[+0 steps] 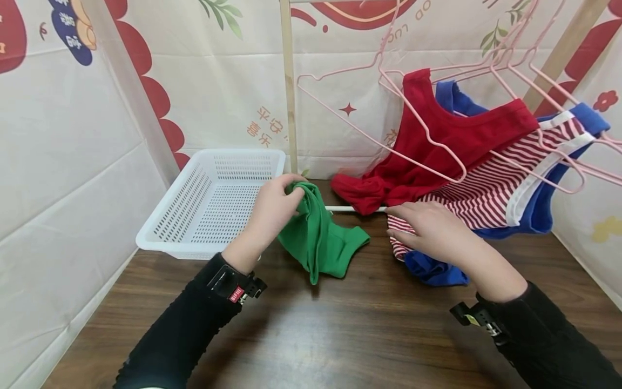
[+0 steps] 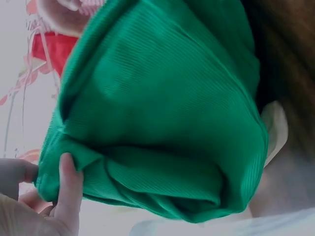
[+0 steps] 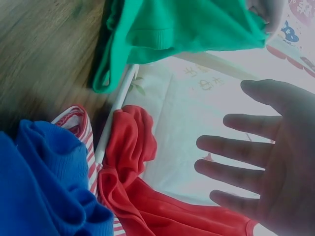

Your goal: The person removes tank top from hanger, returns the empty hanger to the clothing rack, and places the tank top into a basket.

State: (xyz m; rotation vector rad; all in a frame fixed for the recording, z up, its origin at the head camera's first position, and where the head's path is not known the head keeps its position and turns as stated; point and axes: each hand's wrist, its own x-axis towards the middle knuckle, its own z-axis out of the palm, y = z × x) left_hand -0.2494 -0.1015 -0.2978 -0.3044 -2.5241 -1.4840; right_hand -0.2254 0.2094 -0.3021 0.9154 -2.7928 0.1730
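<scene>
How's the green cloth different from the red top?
The left hand pinches the green cloth, while the red top hangs among the pink hangers. The green cloth is bunched in folds; the red top's shoulders are spread, showing its scooped neckline. Both are fabric in one plain colour, with no stripes on the parts you can see.

Just behind where the left hand [image 1: 274, 202] grips, I can read orange characters [image 1: 264, 127] 平安喜乐 on the pale curtain [image 1: 223, 92], with partial letters [image 1: 408, 22], seemingly "OD LUC", higher right, while the red tag [image 1: 236, 294] on the wrist strap [image 1: 224, 280] below stays too small to read.
</scene>
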